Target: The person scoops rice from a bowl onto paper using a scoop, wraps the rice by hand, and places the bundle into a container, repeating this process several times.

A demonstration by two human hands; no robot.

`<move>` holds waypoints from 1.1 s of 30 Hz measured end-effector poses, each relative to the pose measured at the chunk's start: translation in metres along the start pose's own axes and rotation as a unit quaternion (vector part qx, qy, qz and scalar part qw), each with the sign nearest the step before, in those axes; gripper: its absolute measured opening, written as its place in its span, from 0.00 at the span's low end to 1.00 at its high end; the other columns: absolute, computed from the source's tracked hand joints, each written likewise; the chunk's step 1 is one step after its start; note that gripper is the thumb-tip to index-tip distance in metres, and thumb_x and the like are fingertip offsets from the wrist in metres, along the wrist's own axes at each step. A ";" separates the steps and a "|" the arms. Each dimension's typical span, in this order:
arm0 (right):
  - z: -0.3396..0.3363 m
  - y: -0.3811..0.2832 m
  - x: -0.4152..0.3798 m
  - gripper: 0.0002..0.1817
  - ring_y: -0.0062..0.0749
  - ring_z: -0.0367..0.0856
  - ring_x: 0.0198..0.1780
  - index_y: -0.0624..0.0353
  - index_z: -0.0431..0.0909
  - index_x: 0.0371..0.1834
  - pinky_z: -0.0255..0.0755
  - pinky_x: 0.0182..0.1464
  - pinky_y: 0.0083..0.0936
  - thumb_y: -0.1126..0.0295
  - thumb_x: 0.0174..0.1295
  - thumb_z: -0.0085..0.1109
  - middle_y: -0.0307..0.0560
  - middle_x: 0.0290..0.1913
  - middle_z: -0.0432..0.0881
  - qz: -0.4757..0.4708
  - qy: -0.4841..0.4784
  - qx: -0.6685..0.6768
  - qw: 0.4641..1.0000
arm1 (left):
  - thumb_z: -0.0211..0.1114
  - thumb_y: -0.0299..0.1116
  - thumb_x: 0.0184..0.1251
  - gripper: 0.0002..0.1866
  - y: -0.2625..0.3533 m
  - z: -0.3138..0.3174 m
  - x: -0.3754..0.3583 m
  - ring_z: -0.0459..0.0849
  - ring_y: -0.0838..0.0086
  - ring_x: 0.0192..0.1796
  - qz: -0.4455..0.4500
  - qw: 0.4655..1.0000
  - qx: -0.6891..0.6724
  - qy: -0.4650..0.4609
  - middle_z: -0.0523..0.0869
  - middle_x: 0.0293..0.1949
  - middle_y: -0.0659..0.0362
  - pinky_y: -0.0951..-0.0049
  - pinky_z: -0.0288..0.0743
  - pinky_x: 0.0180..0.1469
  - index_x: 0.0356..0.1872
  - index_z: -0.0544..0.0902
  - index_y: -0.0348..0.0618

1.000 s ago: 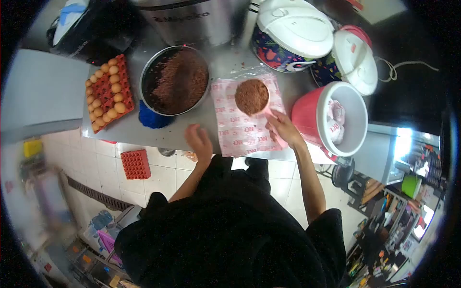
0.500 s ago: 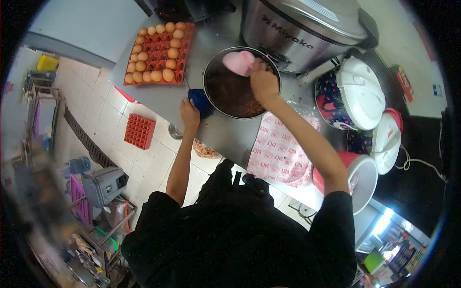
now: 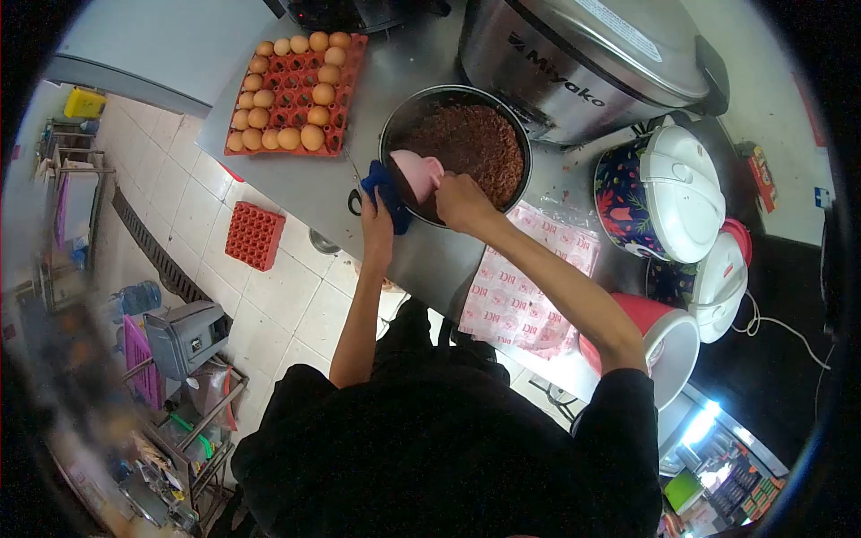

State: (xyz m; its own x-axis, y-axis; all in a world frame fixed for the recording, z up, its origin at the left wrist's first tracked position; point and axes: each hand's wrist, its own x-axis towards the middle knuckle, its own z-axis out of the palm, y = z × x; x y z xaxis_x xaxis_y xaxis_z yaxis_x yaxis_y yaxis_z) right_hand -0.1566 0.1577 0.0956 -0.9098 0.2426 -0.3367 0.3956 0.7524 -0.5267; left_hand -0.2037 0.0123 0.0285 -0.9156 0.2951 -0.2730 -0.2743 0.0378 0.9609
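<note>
A round metal pot [image 3: 414, 112] stands on the counter, with brown crumbly food [image 3: 480, 139] covering much of its inside. My right hand [image 3: 465, 203] is closed around the handle of a pink cup-shaped scoop [image 3: 414, 170]. The scoop is tilted inside the pot, near its left wall. At the pot's left edge my left hand [image 3: 378, 222] grips a dark blue cloth [image 3: 386, 186], pressed against the rim. A black loop handle [image 3: 354, 203] of the pot shows beside the cloth.
Left of the pot lies a red egg tray [image 3: 296, 90] partly filled with eggs. A large Miyako rice cooker [image 3: 547, 76] stands behind. Patterned containers with white lids [image 3: 686, 197], printed paper [image 3: 529, 282] and a red-and-white bucket [image 3: 677, 350] are on the right.
My right hand has brought the scoop from the pot's far side toward its near left side. The pot is tilted differently, showing more food, and my left hand has shifted slightly right with the cloth.
</note>
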 end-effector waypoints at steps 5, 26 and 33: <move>-0.026 0.008 0.001 0.14 0.46 0.77 0.27 0.70 0.71 0.33 0.70 0.28 0.35 0.66 0.57 0.49 0.61 0.33 0.75 0.040 -0.088 0.121 0.988 | 0.40 0.39 0.70 0.23 0.001 -0.005 -0.001 0.67 0.70 0.57 -0.006 1.000 0.022 0.010 0.69 0.56 0.52 0.74 0.57 0.59 0.60 0.59 0.35; 0.071 0.156 -0.271 0.22 0.30 0.73 0.24 0.55 0.62 0.59 0.69 0.24 0.24 0.72 0.59 0.47 0.41 0.32 0.73 0.173 0.285 0.271 0.903 | 0.56 0.36 0.57 0.23 -0.081 0.073 -0.097 0.63 0.63 0.61 0.435 0.679 0.499 -0.317 0.66 0.59 0.60 0.52 0.51 0.59 0.56 0.69 0.48; 0.126 0.144 -0.283 0.33 0.35 0.72 0.36 0.47 0.59 0.62 0.70 0.34 0.30 0.76 0.48 0.49 0.41 0.48 0.73 0.177 0.240 -0.181 0.937 | 0.56 0.41 0.57 0.26 -0.090 0.068 -0.085 0.60 0.67 0.63 0.427 0.646 0.535 -0.337 0.64 0.61 0.63 0.51 0.48 0.61 0.58 0.66 0.50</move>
State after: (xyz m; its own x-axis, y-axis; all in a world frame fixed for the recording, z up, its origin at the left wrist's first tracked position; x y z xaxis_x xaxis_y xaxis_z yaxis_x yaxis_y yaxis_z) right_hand 0.1738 0.1199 0.0170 -0.7157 0.6984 -0.0053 0.6939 0.7101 -0.1196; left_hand -0.0810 0.0483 -0.0320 -0.1630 0.9801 0.1133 0.9376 0.1182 0.3271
